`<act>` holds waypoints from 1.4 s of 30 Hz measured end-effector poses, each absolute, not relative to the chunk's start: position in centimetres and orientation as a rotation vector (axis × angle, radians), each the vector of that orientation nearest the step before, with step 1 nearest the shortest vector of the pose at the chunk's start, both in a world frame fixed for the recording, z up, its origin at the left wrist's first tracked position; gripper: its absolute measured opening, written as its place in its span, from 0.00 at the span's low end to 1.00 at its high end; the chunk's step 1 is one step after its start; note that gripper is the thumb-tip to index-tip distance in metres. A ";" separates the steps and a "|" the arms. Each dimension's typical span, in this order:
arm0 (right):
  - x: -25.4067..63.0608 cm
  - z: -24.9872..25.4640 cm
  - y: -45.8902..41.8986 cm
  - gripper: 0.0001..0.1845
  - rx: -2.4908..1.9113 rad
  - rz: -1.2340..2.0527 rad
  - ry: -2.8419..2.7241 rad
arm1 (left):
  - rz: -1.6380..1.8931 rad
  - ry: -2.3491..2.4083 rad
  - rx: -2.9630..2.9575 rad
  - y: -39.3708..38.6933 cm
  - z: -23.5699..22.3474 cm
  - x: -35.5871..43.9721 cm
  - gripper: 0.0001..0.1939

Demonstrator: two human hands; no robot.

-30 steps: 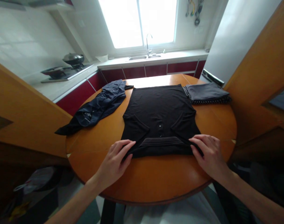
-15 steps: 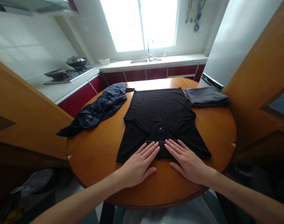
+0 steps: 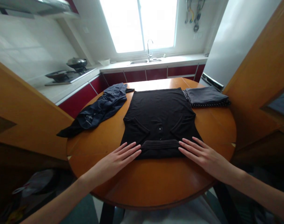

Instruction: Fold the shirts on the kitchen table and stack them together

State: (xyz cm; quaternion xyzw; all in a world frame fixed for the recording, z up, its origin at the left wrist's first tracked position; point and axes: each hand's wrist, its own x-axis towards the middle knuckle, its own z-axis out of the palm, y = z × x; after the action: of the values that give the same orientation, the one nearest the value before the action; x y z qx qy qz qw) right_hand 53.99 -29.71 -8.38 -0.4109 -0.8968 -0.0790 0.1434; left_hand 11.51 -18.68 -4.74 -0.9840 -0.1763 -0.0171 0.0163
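A black shirt (image 3: 160, 107) with a collar and small buttons lies spread on the round wooden table (image 3: 153, 183), its collar end toward me. My left hand (image 3: 120, 157) rests flat on the shirt's near left corner, fingers stretched out. On the near right corner lies my right hand (image 3: 201, 154), also flat with its fingers apart. Between the hands the collar band shows. Both near corners of the shirt are partly covered by my hands.
A crumpled dark blue garment (image 3: 102, 104) lies at the table's left. A folded stack of grey and patterned cloth (image 3: 206, 95) sits at the far right, close beside the shirt. Beyond the table are a counter with a sink (image 3: 142, 61) and a stove (image 3: 69, 76).
My hands first pinched the shirt's near corners, then lay flat side by side at the collar. Now they have slid apart, outward to the two corners. The shirt stays in place.
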 end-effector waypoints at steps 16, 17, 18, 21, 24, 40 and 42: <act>59.2 -8.9 -28.3 0.28 -0.993 0.153 -2.506 | -0.212 -0.465 -3.318 -16.6 -5.0 9.8 0.28; 59.2 -8.8 -28.6 0.28 -1.008 0.205 -2.487 | -0.228 -0.482 -3.321 -16.8 -5.0 9.7 0.28; 59.1 -8.7 -28.8 0.27 -1.021 0.256 -2.471 | -0.243 -0.500 -3.320 -17.0 -5.1 9.6 0.28; 59.0 -8.6 -29.5 0.27 -1.042 0.371 -2.446 | -0.272 -0.540 -3.326 -17.8 -5.4 9.1 0.28; 59.0 -8.4 -30.3 0.27 -1.031 0.425 -2.471 | -0.281 -0.563 -3.366 -19.1 -5.6 8.5 0.28; 58.4 -6.9 -33.7 0.22 -1.067 0.601 -2.285 | -0.212 -1.005 -3.712 -24.1 -2.6 7.8 0.21; 58.3 -6.9 -33.8 0.21 -1.078 0.648 -2.246 | -0.240 -1.082 -3.734 -24.0 -2.3 7.9 0.20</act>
State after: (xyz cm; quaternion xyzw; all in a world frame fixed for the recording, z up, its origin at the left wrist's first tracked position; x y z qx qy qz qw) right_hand 58.31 -33.83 -6.94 -0.4020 -0.8376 0.2416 0.2801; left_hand 7.92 -23.96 -2.34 -0.8914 -0.2583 -0.0573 -0.3680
